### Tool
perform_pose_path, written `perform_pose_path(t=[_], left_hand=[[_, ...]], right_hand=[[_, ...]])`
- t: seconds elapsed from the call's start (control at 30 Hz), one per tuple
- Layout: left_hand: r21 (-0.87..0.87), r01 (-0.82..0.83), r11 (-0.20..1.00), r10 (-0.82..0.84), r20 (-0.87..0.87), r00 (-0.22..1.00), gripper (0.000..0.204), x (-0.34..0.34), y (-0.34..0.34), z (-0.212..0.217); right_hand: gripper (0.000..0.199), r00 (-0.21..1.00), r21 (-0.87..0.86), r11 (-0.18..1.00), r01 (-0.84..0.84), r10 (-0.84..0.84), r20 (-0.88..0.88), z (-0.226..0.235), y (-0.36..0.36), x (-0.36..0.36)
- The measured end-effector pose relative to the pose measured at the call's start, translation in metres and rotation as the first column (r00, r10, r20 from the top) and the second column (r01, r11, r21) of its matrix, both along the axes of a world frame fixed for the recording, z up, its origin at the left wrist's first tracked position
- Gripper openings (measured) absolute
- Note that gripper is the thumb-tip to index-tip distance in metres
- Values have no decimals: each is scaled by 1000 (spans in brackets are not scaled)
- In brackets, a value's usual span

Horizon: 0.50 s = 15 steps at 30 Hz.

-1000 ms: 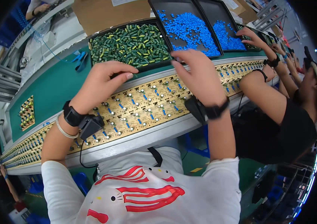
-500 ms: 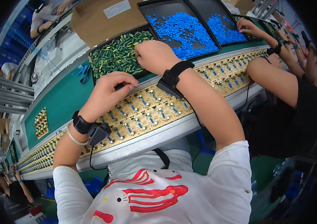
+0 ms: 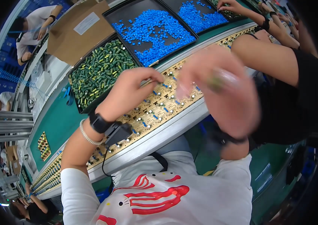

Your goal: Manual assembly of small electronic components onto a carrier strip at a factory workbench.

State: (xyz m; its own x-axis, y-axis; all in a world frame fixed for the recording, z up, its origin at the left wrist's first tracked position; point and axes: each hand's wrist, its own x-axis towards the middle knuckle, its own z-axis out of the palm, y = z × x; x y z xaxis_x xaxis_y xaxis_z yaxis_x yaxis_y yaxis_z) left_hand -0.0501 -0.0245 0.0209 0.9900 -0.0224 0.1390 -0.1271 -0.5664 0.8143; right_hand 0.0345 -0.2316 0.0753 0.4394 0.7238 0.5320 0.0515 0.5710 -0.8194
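Observation:
My left hand (image 3: 127, 90) is over the tan circuit boards (image 3: 158, 118), thumb and fingers drawn together in a pinch; what lies between the fingertips is hidden. To its right my right hand (image 3: 230, 99) is raised above the boards' near edge, palm turned up and smeared by motion. A blurred greenish clump, like the green capacitors (image 3: 99, 69) in the tray, shows in that palm. Small blue parts (image 3: 165, 110) and round, white-topped capacitors (image 3: 150, 112) stand in rows on the boards. The black tray of green capacitors lies just beyond my left hand.
Black trays of blue parts (image 3: 166, 35) stand farther back, beside a brown cardboard box (image 3: 63, 43). A populated board (image 3: 44, 146) lies on the green mat (image 3: 56, 122) at left. A co-worker's arm (image 3: 265, 56) reaches in at right. A grey rail (image 3: 174, 131) runs along the near edge.
My right hand has left the green capacitor tray, come toward me and turned palm up. My left hand has moved right along the boards. The whole view has shifted.

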Motion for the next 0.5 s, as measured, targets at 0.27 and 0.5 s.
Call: perform_pose_path(t=[0.27, 0.5], left_hand=[[100, 77, 992, -73, -42, 996, 18, 73, -38, -22], [232, 175, 957, -197, 77, 977, 17, 87, -46, -36]], right_hand=[[23, 959, -319, 944, 81, 13, 282, -21, -53, 48], [26, 839, -570, 804, 170, 186, 512, -31, -47, 54]])
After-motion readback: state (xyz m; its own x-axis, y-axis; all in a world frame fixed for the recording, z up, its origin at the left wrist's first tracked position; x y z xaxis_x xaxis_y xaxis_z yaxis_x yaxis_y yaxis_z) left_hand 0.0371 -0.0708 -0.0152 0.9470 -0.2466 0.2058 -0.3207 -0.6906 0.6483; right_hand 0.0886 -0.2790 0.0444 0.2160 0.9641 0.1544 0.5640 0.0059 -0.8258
